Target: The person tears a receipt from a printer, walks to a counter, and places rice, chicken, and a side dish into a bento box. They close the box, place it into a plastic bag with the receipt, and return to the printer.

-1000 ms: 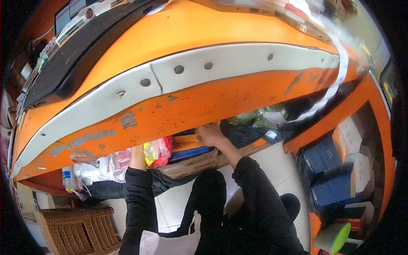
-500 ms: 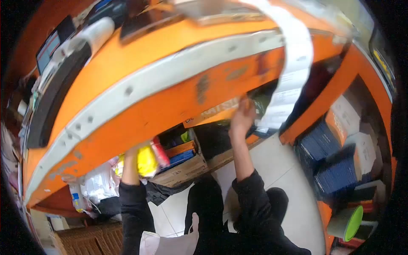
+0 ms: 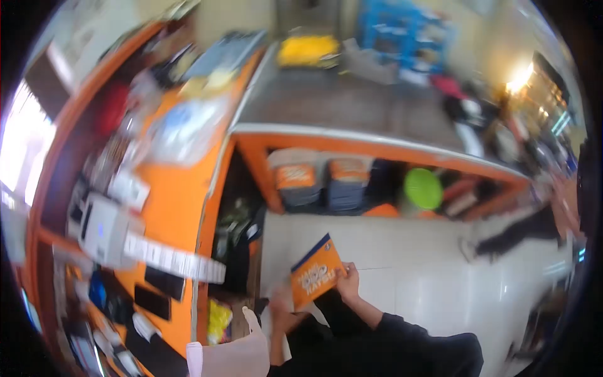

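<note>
My right hand (image 3: 348, 283) grips the right edge of a flat orange packet (image 3: 316, 276) with white lettering and a dark blue strip along its top. The packet is tilted, over the tiled floor and my lap. Just below its lower left corner is my left hand (image 3: 284, 315), its fingers smeared by motion. A yellow plastic packet (image 3: 218, 320) lies low under the counter, left of that hand.
On the orange counter (image 3: 179, 207) at left stand a white printer (image 3: 103, 229) with a long paper strip (image 3: 173, 259) and a dark phone (image 3: 152, 302). Stacked packets (image 3: 347, 182) and a green-topped bin (image 3: 423, 190) sit under the far counter. Another person's leg (image 3: 518, 240) shows at right.
My view has swung right, away from the orange counter. My right hand has come out from under it with the orange packet. My left hand has left the yellow packet.
</note>
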`<state>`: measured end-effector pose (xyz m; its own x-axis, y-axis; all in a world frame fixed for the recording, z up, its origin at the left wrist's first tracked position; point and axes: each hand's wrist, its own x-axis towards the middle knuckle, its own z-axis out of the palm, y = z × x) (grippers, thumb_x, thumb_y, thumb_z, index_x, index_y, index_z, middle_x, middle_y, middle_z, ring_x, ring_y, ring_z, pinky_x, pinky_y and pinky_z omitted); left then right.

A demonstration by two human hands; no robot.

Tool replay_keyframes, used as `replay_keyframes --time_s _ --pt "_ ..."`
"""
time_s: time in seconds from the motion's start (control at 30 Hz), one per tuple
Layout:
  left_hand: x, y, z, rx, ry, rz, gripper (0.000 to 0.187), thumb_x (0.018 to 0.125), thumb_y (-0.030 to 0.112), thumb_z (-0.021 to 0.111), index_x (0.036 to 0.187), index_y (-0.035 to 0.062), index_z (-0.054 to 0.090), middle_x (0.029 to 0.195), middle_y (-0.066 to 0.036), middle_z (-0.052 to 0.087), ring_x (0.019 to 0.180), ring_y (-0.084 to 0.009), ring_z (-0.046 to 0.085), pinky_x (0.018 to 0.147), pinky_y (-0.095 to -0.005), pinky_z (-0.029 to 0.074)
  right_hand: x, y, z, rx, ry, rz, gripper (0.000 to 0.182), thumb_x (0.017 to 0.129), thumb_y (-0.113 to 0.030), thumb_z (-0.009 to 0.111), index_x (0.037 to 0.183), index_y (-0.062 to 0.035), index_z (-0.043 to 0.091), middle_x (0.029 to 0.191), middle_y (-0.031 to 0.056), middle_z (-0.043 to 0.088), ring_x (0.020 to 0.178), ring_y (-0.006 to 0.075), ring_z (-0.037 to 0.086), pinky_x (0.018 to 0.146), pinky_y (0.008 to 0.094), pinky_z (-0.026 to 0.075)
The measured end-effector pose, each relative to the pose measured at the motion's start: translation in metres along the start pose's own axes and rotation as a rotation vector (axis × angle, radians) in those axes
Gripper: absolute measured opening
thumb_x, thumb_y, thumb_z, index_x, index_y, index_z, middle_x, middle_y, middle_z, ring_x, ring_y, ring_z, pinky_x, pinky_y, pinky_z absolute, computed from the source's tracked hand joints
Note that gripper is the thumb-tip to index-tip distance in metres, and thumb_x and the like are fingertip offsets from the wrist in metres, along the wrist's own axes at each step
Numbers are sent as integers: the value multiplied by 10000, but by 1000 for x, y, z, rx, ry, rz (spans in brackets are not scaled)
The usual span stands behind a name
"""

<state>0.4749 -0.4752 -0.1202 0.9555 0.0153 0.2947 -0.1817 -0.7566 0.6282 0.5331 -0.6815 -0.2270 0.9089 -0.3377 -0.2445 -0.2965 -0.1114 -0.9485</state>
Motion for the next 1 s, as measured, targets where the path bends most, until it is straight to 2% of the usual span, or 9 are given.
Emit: replay_keyframes --time_s 0.07,0.17,0.27,0.33,0.37,0.5,0.7,0.83,1.0 --pt "28 109 8 -40 -45 205 323 920 238 594 1152 25 665 1158 -252 629 1107 -343 617 953 -401 495 -19 -79 -54 44 -76 55 306 973 -163 585 1214 6 500 1058 153 641 931 236 637 813 354 524" --pt "50 160 36 -496 -306 48 371 961 236 571 1280 47 599 1195 -239 629 1147 -338 608 950 -382 502 -64 -207 -131 282 -137 66 454 985 -217 558 1348 3 399 1246 213 548 1131 273 558 954 383 469" --pt "119 227 4 -592 -767 -170 311 1013 261 528 1043 -30 633 804 -69 652 732 -136 599 645 -318 485 -53 -269 -195 108 -166 -257 695 974 -321 570 1491 -18 219 1418 224 398 1300 332 416 1115 441 301" --pt "155 276 0 -696 -857 -29 329 1031 288 485 1012 -4 635 689 -42 548 660 -111 520 587 -326 446 -41 -279 -217 -103 -62 -497 744 957 -336 597 1503 -20 203 1429 215 391 1293 359 421 1154 452 230" --pt "169 295 4 -750 -897 34 342 1040 302 463 997 10 636 632 -28 497 623 -99 481 558 -330 427 -27 -283 -229 -74 -14 -512 756 935 -309 630 1505 -30 220 1451 213 364 1269 354 452 1105 437 326" --pt "230 345 39 -617 -637 11 388 1025 287 501 864 -41 632 589 -23 471 585 -85 457 508 -309 386 32 -292 -304 8 73 -260 701 916 -148 640 1504 -73 265 1253 205 551 1058 309 624 887 377 493" --pt "297 398 93 -326 32 -15 284 923 286 644 994 19 581 807 -147 645 686 -286 633 625 -394 479 99 -309 -384 55 662 -336 603 866 -22 623 1393 -40 330 1083 179 591 965 234 599 856 327 471" --pt "309 449 99 -17 113 129 379 861 351 709 1010 48 536 896 -145 635 743 -332 635 652 -443 488 143 -305 -367 -219 625 -365 725 833 -159 700 1380 60 277 1123 238 574 1011 347 615 902 389 477" --pt "404 409 83 78 381 326 434 854 259 722 1173 29 539 910 -177 584 780 -358 640 650 -422 508 224 -301 -363 -167 688 -537 624 872 -127 643 1389 50 342 1166 249 559 944 374 628 840 400 504"
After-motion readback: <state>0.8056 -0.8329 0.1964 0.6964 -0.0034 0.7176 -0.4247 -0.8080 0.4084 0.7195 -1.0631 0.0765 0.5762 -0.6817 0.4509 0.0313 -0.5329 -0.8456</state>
